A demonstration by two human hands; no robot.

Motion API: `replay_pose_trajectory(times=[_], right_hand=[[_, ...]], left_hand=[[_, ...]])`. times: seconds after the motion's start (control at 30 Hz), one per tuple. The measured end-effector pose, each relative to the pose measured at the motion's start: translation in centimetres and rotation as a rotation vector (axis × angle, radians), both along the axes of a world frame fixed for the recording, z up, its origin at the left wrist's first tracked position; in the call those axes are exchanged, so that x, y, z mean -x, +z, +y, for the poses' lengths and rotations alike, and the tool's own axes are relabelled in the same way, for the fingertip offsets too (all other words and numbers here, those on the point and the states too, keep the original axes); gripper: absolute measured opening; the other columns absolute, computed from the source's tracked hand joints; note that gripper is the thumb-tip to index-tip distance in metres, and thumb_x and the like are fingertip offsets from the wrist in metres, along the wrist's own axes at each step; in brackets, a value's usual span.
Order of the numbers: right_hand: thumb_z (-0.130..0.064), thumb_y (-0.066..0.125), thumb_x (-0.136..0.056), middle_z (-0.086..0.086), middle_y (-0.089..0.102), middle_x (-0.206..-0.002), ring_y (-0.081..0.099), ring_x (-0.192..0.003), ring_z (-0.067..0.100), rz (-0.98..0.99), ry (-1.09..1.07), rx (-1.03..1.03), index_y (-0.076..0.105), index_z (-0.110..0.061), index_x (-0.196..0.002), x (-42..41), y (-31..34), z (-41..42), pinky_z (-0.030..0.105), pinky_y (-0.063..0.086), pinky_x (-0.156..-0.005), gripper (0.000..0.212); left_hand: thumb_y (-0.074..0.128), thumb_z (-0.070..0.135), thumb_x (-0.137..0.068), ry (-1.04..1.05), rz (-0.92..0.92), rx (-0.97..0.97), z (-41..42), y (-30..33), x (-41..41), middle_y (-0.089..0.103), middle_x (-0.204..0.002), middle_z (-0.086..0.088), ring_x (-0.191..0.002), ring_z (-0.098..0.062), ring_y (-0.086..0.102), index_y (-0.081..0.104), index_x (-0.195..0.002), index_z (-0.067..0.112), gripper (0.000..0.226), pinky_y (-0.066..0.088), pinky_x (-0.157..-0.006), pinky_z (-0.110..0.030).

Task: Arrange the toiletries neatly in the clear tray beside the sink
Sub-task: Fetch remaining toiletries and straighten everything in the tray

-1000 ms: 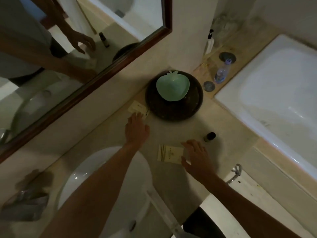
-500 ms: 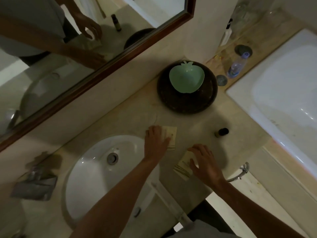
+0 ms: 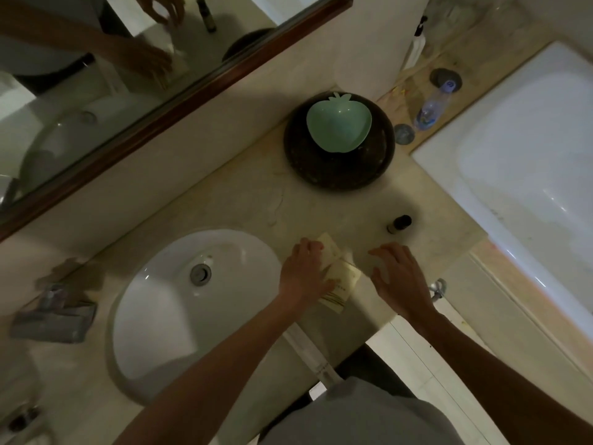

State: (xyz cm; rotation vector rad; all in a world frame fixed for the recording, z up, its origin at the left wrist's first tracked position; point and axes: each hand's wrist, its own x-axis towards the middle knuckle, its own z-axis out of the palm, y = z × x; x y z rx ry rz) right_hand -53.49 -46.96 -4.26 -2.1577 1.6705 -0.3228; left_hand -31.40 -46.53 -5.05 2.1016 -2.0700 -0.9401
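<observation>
Pressing packets flat, left hand; right hand released above beige counter.

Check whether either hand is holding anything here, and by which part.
Left hand lies flat on two pale sachets on the counter, pressing their left ends, not gripping. Right hand hovers open beside them, holding nothing.
</observation>
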Motion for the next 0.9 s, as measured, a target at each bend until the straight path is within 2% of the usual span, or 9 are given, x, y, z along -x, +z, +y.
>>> replay_pose_trajectory(times=[0.13,0.2,0.3,0.43,0.5,0.57,0.67,0.77,0.9], right_hand=[[-0.012,0.071,-0.079,0.002,0.058,-0.113,0.046,-0.104,0.017,0.011,0.033,0.000,0.065,-0.016,-0.111,-0.4,-0.1,0.4,0.029,0.042,-0.077,0.032],[-0.012,0.070,-0.081,0.003,0.057,-0.114,0.045,-0.104,0.016,-0.009,0.051,-0.003,0.064,-0.015,-0.112,-0.6,-0.1,0.5,0.026,0.036,-0.077,0.031],[-0.012,0.068,-0.083,0.004,0.056,-0.115,0.048,-0.103,0.019,-0.029,0.069,-0.020,0.064,-0.014,-0.113,-0.7,-0.3,0.9,0.026,0.038,-0.078,0.030],[-0.011,0.068,-0.082,0.002,0.056,-0.114,0.048,-0.104,0.019,-0.056,0.045,-0.023,0.064,-0.014,-0.113,-0.5,-0.3,1.3,0.025,0.038,-0.079,0.032],[-0.010,0.069,-0.081,0.002,0.056,-0.113,0.048,-0.103,0.018,-0.066,0.032,-0.006,0.064,-0.014,-0.113,-0.3,-0.3,1.5,0.026,0.040,-0.080,0.032],[-0.008,0.069,-0.080,0.003,0.057,-0.111,0.049,-0.102,0.020,-0.074,0.022,0.006,0.065,-0.013,-0.111,-0.3,-0.1,1.6,0.031,0.044,-0.081,0.031],[-0.006,0.069,-0.078,0.006,0.059,-0.109,0.050,-0.102,0.022,-0.012,0.043,0.098,0.066,-0.011,-0.108,-0.2,0.1,0.9,0.038,0.047,-0.084,0.031],[-0.005,0.069,-0.073,0.009,0.061,-0.109,0.052,-0.105,0.028,0.122,0.121,0.260,0.066,-0.009,-0.108,0.1,0.6,-1.6,0.043,0.042,-0.091,0.036],[-0.009,0.070,-0.068,0.017,0.056,-0.127,0.047,-0.119,0.039,0.501,0.288,0.254,0.061,-0.005,-0.118,-0.3,0.8,-6.6,0.056,0.030,-0.107,0.052]], left_hand=[[0.070,0.053,-0.068,0.144,-0.082,0.083,-0.6,-0.8,-0.4,0.043,-0.124,-0.005,-0.110,-0.025,0.043,0.035,-0.131,0.017,0.081,0.041,-0.089,-0.037],[0.069,0.048,-0.072,0.143,-0.096,0.042,-1.5,-0.7,-0.6,0.045,-0.122,-0.007,-0.111,-0.028,0.042,0.039,-0.127,0.014,0.071,0.040,-0.090,-0.037],[0.066,0.035,-0.078,0.149,-0.103,-0.021,-2.2,-0.3,-0.8,0.046,-0.119,-0.011,-0.107,-0.029,0.047,0.043,-0.119,0.009,0.053,0.043,-0.085,-0.037],[0.060,0.018,-0.086,0.298,0.135,-0.088,-0.2,0.5,0.5,0.046,-0.118,-0.015,-0.097,-0.032,0.057,0.034,-0.122,0.001,0.048,0.048,-0.074,-0.039],[0.062,0.018,-0.084,0.315,0.234,-0.147,1.8,0.3,2.1,0.046,-0.118,-0.016,-0.098,-0.034,0.058,0.031,-0.124,-0.001,0.053,0.050,-0.076,-0.040],[0.064,0.028,-0.082,0.327,0.258,-0.176,3.7,0.4,3.9,0.048,-0.117,-0.018,-0.100,-0.035,0.057,0.034,-0.124,-0.002,0.060,0.051,-0.077,-0.042],[0.062,0.068,-0.057,0.230,-0.062,-0.060,5.3,-0.6,5.2,0.057,-0.104,-0.015,-0.088,-0.032,0.059,0.053,-0.114,0.002,0.087,0.051,-0.066,-0.039],[0.078,0.062,-0.043,0.173,-0.249,-0.017,5.5,-0.8,5.6,0.057,-0.106,-0.013,-0.091,-0.030,0.056,0.054,-0.119,0.005,0.098,0.048,-0.070,-0.038],[0.077,0.049,-0.062,0.086,-0.346,-0.020,4.5,0.4,6.2,0.054,-0.114,-0.014,-0.100,-0.029,0.053,0.049,-0.122,0.004,0.079,0.046,-0.080,-0.037]])
